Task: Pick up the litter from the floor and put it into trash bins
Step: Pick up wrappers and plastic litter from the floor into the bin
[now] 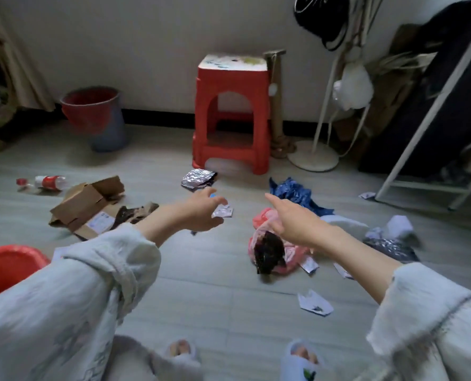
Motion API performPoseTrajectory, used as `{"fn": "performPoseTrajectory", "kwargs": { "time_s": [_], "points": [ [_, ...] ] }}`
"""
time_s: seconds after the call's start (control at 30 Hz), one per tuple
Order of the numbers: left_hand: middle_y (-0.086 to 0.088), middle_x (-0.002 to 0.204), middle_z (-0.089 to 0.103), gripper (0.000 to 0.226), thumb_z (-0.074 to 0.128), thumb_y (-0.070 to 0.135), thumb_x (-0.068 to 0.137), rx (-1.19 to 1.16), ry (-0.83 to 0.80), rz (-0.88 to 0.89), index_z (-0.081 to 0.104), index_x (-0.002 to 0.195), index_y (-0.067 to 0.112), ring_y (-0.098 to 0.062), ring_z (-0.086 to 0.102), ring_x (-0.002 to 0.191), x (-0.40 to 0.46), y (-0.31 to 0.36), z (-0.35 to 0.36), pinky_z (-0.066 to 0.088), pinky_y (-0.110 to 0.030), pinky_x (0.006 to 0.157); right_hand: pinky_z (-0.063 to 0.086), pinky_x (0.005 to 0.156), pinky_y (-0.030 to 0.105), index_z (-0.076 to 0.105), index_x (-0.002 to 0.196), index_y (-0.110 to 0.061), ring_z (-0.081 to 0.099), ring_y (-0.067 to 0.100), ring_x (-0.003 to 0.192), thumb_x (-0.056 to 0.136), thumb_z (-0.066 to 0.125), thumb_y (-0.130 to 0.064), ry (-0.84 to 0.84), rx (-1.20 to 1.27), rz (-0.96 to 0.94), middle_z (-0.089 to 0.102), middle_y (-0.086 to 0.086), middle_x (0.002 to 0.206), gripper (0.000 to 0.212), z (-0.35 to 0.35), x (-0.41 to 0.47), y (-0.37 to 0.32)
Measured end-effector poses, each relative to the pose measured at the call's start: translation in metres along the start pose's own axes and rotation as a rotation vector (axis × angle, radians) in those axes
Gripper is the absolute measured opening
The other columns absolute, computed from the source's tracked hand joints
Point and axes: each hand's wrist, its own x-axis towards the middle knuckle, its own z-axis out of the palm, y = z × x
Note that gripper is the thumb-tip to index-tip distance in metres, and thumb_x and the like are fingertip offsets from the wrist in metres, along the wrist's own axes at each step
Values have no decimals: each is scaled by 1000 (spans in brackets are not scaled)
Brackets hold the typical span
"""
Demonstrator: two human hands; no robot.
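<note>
**Two hands stretched over a floor full of litter**

Above the grey floor [201,270], both arms reach forward in pale rolled sleeves. The left hand [201,213] has its fingers loosely curved and spread, holding nothing; it hangs just over a small silver wrapper [224,211] that lies on the floor. The right hand [292,218] has relaxed fingers, with the first finger stretched forward, and it also holds nothing. Under it lies a pink plastic bag [261,221] with a dark lump [270,254] on it.

More litter is spread around: a flattened cardboard box [87,202] and a plastic bottle [47,182] at the left, a foil bag [198,178] before the red stool [231,114], a blue crumpled sheet [292,192], and white paper scraps [315,303] near the feet. One bin with a red liner [96,116] stands by the wall. Another red-lined bin [6,268] is at the left edge, beside the left sleeve.
</note>
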Motion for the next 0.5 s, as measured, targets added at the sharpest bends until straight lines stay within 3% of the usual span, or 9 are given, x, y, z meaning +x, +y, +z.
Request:
{"fn": "performPoseTrajectory", "kwargs": {
  "time_s": [0.07, 0.17, 0.27, 0.37, 0.43, 0.5],
  "points": [
    [-14, 152, 14, 53, 53, 28, 92, 36, -53, 43, 33, 141, 18, -30, 17, 140, 29, 15, 12, 30, -46, 109, 41, 98, 43, 12, 149, -21, 44, 31, 124, 96, 43, -28, -15, 2, 41, 40, 11, 142, 62, 8, 7, 29],
    [-13, 153, 14, 56, 53, 29, 92, 85, -107, 73, 29, 142, 20, -30, 16, 141, 77, 27, 48, 25, -49, 111, 42, 97, 44, 17, 148, -19, 45, 33, 122, 94, 46, -24, -65, 9, 80, 39, 12, 141, 61, 33, 31, 72],
    [-13, 152, 18, 57, 54, 23, 91, 79, -124, 120, 29, 142, 21, -29, 19, 140, 115, 27, 92, 27, -46, 111, 42, 96, 44, 16, 148, -16, 48, 34, 120, 92, 50, -23, -131, -39, 97, 42, 15, 139, 66, 66, 56, 106],
    [-12, 150, 24, 61, 57, 19, 88, 54, -110, 149, 30, 142, 20, -28, 24, 138, 156, 27, 151, 34, -44, 106, 41, 99, 43, 29, 142, -13, 45, 33, 125, 91, 46, -19, -222, -46, 127, 44, 16, 139, 54, 114, 81, 146],
    [-14, 152, 18, 72, 63, 24, 84, 97, -130, 198, 25, 145, 20, -30, 19, 139, 180, 32, 191, 34, -44, 106, 41, 100, 42, 33, 139, -13, 43, 32, 127, 91, 49, -20, -270, -20, 174, 42, 15, 141, 52, 150, 88, 173],
    [-18, 155, 3, 90, 69, 32, 78, 202, -178, 269, 13, 148, 24, -33, 6, 143, 200, 38, 226, 27, -45, 112, 39, 103, 42, 23, 145, -14, 37, 30, 132, 89, 57, -27, -327, -25, 202, 33, 11, 148, 66, 186, 86, 199]
  ]
}}
